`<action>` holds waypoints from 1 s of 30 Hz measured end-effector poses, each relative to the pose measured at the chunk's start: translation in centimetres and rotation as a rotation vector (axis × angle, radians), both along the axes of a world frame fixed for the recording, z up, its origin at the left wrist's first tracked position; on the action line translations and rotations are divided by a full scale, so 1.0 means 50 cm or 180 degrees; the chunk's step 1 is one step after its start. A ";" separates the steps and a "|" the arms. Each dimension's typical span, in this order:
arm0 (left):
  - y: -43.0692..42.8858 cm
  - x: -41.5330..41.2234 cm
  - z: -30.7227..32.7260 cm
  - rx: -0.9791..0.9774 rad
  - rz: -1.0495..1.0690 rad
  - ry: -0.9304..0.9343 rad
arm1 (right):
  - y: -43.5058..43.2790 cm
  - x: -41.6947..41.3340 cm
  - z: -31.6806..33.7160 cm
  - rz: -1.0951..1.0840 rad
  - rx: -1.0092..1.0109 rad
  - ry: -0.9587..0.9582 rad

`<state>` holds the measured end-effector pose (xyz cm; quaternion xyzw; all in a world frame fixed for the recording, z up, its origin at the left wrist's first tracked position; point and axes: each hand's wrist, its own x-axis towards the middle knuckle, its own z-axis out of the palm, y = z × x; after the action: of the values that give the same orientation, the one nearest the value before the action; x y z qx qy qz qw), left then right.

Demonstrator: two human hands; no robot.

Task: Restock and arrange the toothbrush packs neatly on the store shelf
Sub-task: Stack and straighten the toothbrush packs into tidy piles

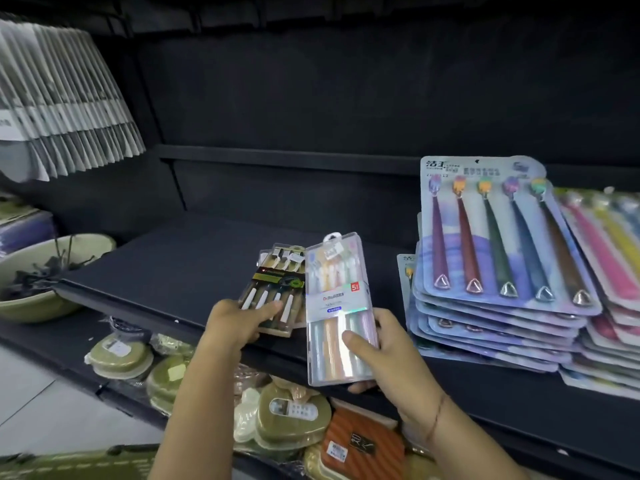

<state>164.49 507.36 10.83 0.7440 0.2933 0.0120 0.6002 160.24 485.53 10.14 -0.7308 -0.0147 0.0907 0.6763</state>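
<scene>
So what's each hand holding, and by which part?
The left hand grips the dark toothbrush pack by its bottom end; the right hand grips the clear pastel pack near its bottom, thumb on front.

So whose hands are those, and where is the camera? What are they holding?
There is just one picture. It comes from a camera worn on a person's head, looking down at their own two hands, so there is no robot. The left hand holds a dark pack of white-handled toothbrushes at the front of the black shelf. The right hand holds a clear pack of pastel toothbrushes right beside it. Further right lie a blue stack of toothbrush packs and a pink stack.
</scene>
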 end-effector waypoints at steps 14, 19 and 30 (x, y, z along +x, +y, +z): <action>-0.110 -0.057 0.126 -0.2057 0.0604 -0.1754 | -0.344 -0.199 0.248 -0.1242 0.0143 -0.1133; -0.312 -0.077 0.218 -0.2166 -0.0361 -0.1948 | -0.507 -0.224 0.338 -0.1858 0.0171 -0.1231; -0.623 -0.143 0.281 -0.2363 -0.1657 -0.1610 | -0.840 -0.249 0.434 -0.2776 0.0236 -0.1190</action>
<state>157.33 476.22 24.88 0.5031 -0.0712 -0.0631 0.8590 147.78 443.56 31.82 -0.6479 0.1688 -0.3353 0.6628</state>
